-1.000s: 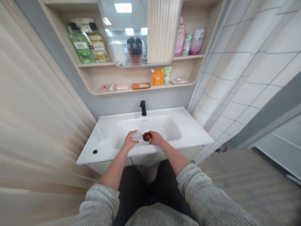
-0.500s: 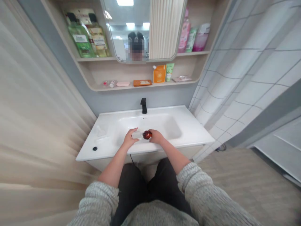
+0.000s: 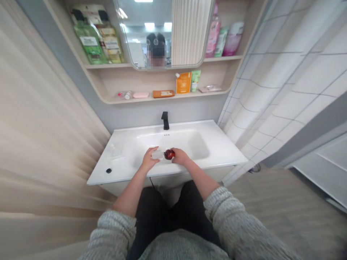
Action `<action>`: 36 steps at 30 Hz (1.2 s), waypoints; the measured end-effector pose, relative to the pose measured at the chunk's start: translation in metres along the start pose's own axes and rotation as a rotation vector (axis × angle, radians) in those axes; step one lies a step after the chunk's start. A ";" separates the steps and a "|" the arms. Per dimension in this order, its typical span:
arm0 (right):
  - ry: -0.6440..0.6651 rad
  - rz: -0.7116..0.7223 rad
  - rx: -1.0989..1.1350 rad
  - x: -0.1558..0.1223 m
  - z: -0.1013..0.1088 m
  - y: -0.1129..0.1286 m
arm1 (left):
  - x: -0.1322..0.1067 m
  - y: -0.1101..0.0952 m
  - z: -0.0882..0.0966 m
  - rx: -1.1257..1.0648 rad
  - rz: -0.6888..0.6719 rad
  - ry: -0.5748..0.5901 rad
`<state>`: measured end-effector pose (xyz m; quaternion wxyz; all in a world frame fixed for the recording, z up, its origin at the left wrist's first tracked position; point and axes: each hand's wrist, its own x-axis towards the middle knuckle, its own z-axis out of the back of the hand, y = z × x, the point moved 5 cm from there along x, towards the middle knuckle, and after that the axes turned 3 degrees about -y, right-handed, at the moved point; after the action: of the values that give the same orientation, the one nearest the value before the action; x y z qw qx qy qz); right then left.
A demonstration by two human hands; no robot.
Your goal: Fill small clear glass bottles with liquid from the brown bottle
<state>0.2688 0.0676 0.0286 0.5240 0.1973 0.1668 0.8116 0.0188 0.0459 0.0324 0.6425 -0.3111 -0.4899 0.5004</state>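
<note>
Over the front part of the white sink basin point(image 3: 196, 144), both of my hands are close together. My left hand point(image 3: 148, 159) grips a small clear container point(image 3: 157, 155), thumb and fingers on either side of it. In my right hand point(image 3: 179, 156) is a reddish-brown, glossy bottle point(image 3: 169, 154), lying tilted with its narrow dark end toward the clear container. The two mouths are side by side; whether they touch I cannot tell. The contents of the clear container are too small to make out.
A black faucet point(image 3: 165, 121) stands behind the basin. On the left counter lie a round black drain plug point(image 3: 108, 170) and a faint clear item point(image 3: 116, 149). The shelf above carries an orange pouch point(image 3: 183, 83), a green tube point(image 3: 195, 81) and an orange packet point(image 3: 163, 94).
Both hands keep nearly the same place and hold. The view has shifted very slightly; the reddish-brown bottle looks slightly turned.
</note>
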 end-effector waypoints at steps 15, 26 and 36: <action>0.001 -0.010 0.024 0.000 0.001 0.000 | 0.004 -0.005 0.003 -0.023 0.047 0.007; -0.043 -0.045 0.014 0.000 0.004 -0.001 | 0.022 -0.011 0.006 -0.006 0.037 0.069; -0.062 -0.068 0.026 0.000 0.006 -0.002 | 0.034 -0.018 0.006 0.026 0.020 0.104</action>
<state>0.2733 0.0690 0.0324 0.5534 0.2237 0.1676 0.7846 0.0197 0.0714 0.0615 0.6661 -0.3332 -0.4463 0.4961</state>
